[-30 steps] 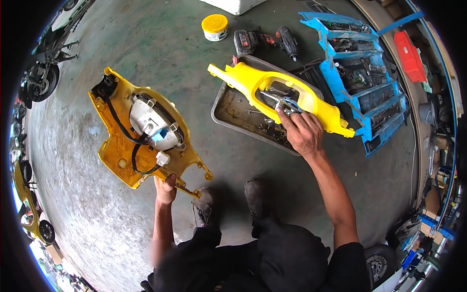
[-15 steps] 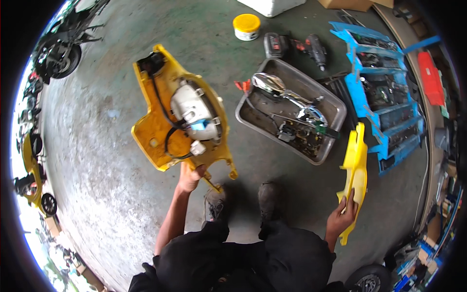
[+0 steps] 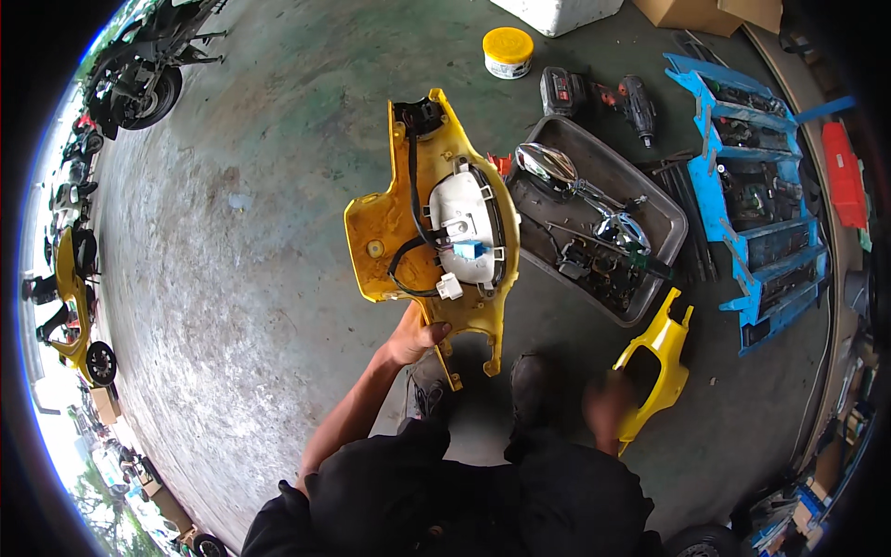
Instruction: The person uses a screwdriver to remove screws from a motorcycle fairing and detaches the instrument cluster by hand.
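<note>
Nearest to me are my dark trousers (image 3: 399, 492), and after the knees come my shoes (image 3: 532, 381). My left grip (image 3: 415, 336) is closed around the lower end of the yellow shell (image 3: 394, 227), with its open inner side facing up. Inside this shell sits a white housing (image 3: 461, 218) with a black cable (image 3: 414, 186). My right grip (image 3: 610, 405) is blurred at the near end of the yellow frame (image 3: 670, 388); I cannot tell whether it is grasping or already released. One second ago this frame is across the tray (image 3: 531, 213); now it is to the right of my shoes, apparently down on the floor (image 3: 269, 278). Therefore the tray is uncovered, and the chrome mirror (image 3: 548, 165) in it looks easy to reach. Farther are the cordless driver (image 3: 637, 104), the blue toolbox (image 3: 710, 200) and the yellow-lidded tub (image 3: 508, 54).
</note>
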### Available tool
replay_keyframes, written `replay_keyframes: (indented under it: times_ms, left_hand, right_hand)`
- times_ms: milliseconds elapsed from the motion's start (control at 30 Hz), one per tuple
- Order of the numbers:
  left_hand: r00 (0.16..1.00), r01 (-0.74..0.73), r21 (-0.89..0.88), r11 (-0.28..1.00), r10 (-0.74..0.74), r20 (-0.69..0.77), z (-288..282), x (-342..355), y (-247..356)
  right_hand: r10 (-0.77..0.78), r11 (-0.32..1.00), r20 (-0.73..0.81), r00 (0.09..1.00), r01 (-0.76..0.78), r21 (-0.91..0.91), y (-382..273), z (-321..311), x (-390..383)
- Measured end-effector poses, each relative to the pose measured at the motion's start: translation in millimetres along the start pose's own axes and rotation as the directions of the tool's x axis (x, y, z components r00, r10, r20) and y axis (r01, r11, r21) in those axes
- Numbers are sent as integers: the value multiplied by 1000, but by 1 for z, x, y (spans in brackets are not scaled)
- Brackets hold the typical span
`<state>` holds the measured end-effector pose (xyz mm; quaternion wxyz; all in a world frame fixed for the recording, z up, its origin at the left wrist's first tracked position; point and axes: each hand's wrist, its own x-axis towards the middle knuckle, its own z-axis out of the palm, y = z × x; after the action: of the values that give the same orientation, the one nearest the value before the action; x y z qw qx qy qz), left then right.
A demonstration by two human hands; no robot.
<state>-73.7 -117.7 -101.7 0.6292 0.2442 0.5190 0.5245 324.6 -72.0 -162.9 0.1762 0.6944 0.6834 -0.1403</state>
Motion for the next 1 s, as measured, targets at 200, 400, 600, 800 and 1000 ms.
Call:
replay_keyframes:
  times_ms: [200,400,600,800,1000]
  left_hand:
    - [918,288,422,860,-373,134,15,-20,-1]
    - [900,93,428,899,-259,349,47,-20,-14]
    - [728,254,486,837,-496,474,-15,9,51]
    - [934,270,-120,955,-230,274,-35,54,83]
    - [965,104,-491,865,-207,-161,2,65,65]
  right_hand:
    - [-405,539,242,881,16,842,-77,-106,46]
    - [-525,-196,197,828,-343,919,-164,-108,76]
    - [-555,-166,204,806,-347,923,-162,-127,93]
    - [-707,167,206,676,-124,978,-179,-147,103]
    - [-838,213,146,526,70,974,-207,-139,78]
